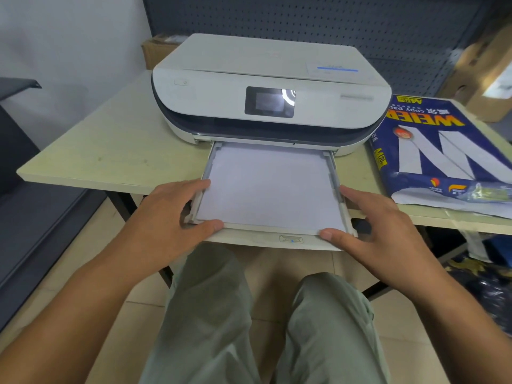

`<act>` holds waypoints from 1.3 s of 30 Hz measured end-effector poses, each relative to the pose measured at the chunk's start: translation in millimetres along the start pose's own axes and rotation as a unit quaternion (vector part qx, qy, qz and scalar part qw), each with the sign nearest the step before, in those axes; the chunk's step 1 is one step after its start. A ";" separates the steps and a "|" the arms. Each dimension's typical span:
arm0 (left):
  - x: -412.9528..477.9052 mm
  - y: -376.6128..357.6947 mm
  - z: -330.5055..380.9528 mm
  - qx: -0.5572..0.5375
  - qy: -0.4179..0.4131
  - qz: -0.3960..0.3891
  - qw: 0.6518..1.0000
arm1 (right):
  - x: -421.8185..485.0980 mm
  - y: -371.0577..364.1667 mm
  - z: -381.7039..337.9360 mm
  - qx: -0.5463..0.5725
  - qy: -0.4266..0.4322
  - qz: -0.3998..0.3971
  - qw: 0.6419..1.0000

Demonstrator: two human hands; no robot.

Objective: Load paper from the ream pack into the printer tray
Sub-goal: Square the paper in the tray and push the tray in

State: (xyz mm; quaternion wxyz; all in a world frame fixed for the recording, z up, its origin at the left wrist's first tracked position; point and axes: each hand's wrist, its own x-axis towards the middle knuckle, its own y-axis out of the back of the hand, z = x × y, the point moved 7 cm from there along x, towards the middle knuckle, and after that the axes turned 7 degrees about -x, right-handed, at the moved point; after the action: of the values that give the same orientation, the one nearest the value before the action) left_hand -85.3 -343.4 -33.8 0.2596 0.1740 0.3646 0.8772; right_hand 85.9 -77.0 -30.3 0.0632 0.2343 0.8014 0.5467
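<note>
A white printer (pixel 266 87) stands on a pale table (pixel 110 139). Its paper tray (pixel 336 178) is pulled out toward me and holds a flat stack of white paper (pixel 268 187). My left hand (pixel 171 214) grips the tray's near left corner, thumb on the front rim. My right hand (pixel 379 220) grips the near right corner the same way. The blue ream pack (pixel 443 151) lies to the right of the printer, its near end torn open with white sheets showing.
Cardboard boxes stand behind the printer (pixel 158 51) and at the far right (pixel 487 70). A dark pegboard wall (pixel 332 20) runs behind. A dark seat (pixel 33 212) is on the left. My knees (pixel 263 314) are under the tray.
</note>
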 end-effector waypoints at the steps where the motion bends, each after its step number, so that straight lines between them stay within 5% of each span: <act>1: 0.2 0.2 -0.5 -0.005 0.003 -0.005 1.000 | 0.0 0.0 -0.2 0.005 0.000 0.000 1.000; 22: 4.8 -3.4 -5.9 0.000 -0.007 -0.027 1.000 | 1.8 -5.4 2.4 0.024 0.012 -0.007 1.000; 39: 6.2 -2.2 -2.5 0.015 -0.008 -0.054 0.998 | 1.1 -1.1 -5.7 -0.102 0.041 -0.030 0.993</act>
State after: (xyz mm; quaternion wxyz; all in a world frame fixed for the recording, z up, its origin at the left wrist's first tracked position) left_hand -90.7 -339.8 -36.4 0.3068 0.1654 0.3845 0.8548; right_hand 82.5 -81.6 -29.0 0.0699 0.1801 0.7497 0.6329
